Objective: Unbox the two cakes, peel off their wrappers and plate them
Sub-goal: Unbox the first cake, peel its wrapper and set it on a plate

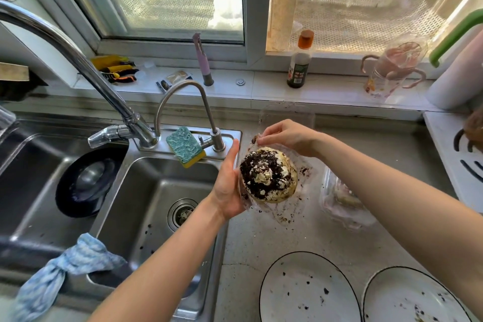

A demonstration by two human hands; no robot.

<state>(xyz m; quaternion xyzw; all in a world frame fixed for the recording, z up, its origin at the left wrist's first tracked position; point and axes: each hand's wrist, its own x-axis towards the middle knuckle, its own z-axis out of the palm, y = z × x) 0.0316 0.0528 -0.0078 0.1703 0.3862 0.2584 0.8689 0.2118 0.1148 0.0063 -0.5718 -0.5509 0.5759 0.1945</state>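
A round cake topped with dark crumbs and white cream is held above the counter, just right of the sink. My left hand cups it from the left and below. A clear wrapper hangs loose around and under the cake. My right hand pinches the wrapper's top edge behind the cake. A second clear plastic box with something pale inside lies on the counter to the right. Two white plates with dark rims, one and another, sit at the front, dotted with crumbs.
A steel sink lies to the left with a tall tap, a small tap and a sponge. An open clear lid stands behind the hands. A bottle stands on the sill; a blue cloth drapes the sink front.
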